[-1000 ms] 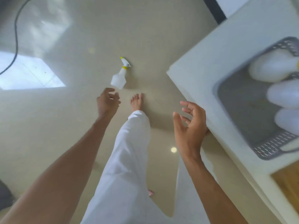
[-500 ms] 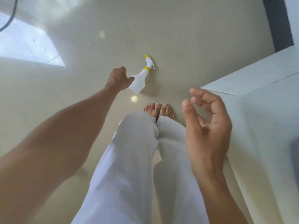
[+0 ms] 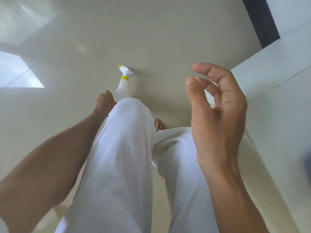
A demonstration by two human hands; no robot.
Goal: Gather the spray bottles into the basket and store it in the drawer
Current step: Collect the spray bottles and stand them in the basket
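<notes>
A white spray bottle [image 3: 123,87] with a yellow collar and yellow nozzle tip is down by the cream floor, its lower body hidden behind my white-trousered knee. My left hand [image 3: 104,101] reaches far down and is closed around the bottle's body, part of the hand hidden by the knee. My right hand [image 3: 217,115] hovers close to the camera, fingers curled and apart, holding nothing. The basket shows only as a dark blur [image 3: 308,165] at the right edge.
A white cabinet [image 3: 277,101] fills the right side, its corner near my right hand. A dark strip [image 3: 260,19] runs along the wall at top right. My legs in white trousers [image 3: 127,157] and a bare foot [image 3: 159,125] take the middle; glossy floor lies left.
The view has dropped closer to the floor. My left hand has gone from beside the bottle to closed around its body, and the bottle now stands more upright. The right hand stayed raised.
</notes>
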